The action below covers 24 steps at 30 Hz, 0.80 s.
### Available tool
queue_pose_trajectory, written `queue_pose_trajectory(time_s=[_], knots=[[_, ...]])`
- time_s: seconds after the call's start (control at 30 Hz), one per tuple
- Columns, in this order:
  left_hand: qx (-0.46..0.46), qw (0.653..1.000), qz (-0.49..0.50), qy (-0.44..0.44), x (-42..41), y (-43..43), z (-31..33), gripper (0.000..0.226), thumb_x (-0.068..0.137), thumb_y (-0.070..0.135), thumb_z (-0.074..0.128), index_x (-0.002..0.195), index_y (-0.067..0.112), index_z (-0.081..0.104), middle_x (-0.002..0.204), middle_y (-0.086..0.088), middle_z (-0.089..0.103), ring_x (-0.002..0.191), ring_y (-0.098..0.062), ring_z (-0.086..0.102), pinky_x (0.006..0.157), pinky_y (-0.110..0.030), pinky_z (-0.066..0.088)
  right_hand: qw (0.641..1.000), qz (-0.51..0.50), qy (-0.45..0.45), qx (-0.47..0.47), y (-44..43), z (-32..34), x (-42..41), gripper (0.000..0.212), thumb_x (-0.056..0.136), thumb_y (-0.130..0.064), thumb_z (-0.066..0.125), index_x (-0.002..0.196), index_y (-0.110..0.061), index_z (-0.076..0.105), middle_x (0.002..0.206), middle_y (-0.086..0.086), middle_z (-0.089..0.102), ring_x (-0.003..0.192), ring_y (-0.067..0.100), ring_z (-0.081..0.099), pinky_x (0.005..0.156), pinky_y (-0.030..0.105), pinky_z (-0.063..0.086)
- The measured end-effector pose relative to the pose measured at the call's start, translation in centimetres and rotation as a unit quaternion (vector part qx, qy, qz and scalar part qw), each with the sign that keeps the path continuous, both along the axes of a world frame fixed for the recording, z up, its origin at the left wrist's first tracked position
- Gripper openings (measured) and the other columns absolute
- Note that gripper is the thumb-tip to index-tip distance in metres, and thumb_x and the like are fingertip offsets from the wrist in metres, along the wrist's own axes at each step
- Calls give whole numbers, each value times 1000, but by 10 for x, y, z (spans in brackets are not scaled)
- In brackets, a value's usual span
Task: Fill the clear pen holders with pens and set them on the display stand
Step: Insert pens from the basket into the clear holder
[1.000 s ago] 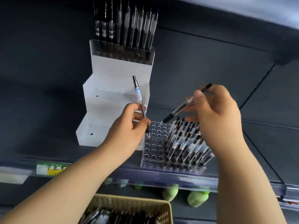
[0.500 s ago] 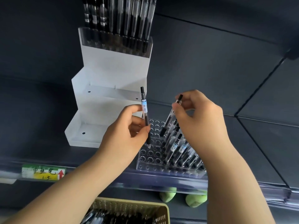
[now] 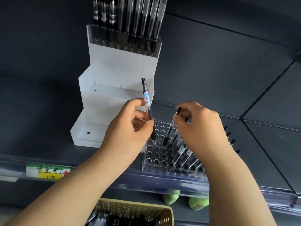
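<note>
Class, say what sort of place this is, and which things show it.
Probably a stationery shop: a handwritten green-and-yellow shelf price label, a white stepped display stand, and a clear plastic pen holder.

A dark grey shelf point(image 3: 40, 119) carries two things: a white stepped display stand point(image 3: 114, 70) at back left and, just beside its front right corner, a clear pen holder point(image 3: 156, 154) by the front rail point(image 3: 162, 185) — which bears a handwritten price label point(image 3: 47, 172).
</note>
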State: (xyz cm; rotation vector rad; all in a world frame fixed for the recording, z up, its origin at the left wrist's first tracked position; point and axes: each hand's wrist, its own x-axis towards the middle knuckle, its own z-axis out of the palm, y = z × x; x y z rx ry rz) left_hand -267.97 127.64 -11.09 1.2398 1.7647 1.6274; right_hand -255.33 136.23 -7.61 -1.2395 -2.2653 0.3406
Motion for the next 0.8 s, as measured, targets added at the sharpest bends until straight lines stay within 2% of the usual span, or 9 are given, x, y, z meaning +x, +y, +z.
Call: queue_pose_trajectory(time_s=[0.13, 0.33, 0.4, 0.5, 0.63, 0.8], knots=[[7, 1000, 3, -8, -2, 0, 3, 33, 85, 21, 64, 97, 47, 46, 87, 17, 66, 75, 1, 61, 62, -2, 42, 1000, -5, 2, 11, 1, -1, 0, 22, 87, -20, 61, 110, -22, 63, 91, -10, 69, 91, 20, 61, 88, 45, 46], [4, 1000, 8, -8, -3, 1, 2, 32, 85, 21, 65, 97, 46, 47, 86, 18, 67, 71, 0, 60, 62, -5, 42, 996, -6, -14, 86, 3, -4, 2, 11, 84, -20, 66, 93, -23, 72, 78, -5, 70, 88, 22, 60, 88, 42, 44], [-1, 1000, 7, -3, -1, 1, 2, 33, 86, 21, 64, 98, 46, 46, 86, 16, 67, 72, 1, 60, 60, -4, 42, 995, -17, -36, 95, 2, -2, 3, 10, 84, -25, 66, 92, -25, 72, 79, -6, 69, 92, 20, 58, 87, 34, 37], [-8, 1000, 2, 0, 1, 2, 0, 35, 86, 21, 64, 106, 43, 46, 86, 16, 67, 71, 3, 59, 57, -4, 41, 992, -32, -61, 102, 2, -1, 5, 9, 86, -31, 64, 88, -27, 71, 79, -7, 68, 95, 19, 54, 78, 30, 24], [-11, 1000, -7, 1, 3, 3, -2, 37, 86, 22, 65, 112, 41, 47, 85, 16, 66, 69, 4, 58, 58, -3, 40, 987, -36, -82, 131, 0, 1, 6, 21, 88, -36, 59, 75, -24, 69, 73, -3, 65, 89, 23, 52, 73, 31, 22], [-14, 1000, -4, 0, 5, 4, -4, 37, 85, 21, 66, 98, 49, 46, 84, 16, 65, 68, 4, 58, 58, -2, 39, 980, -19, -93, 173, 0, -3, 5, 33, 89, -36, 55, 62, -22, 68, 63, -3, 59, 78, 27, 53, 70, 32, 24]])
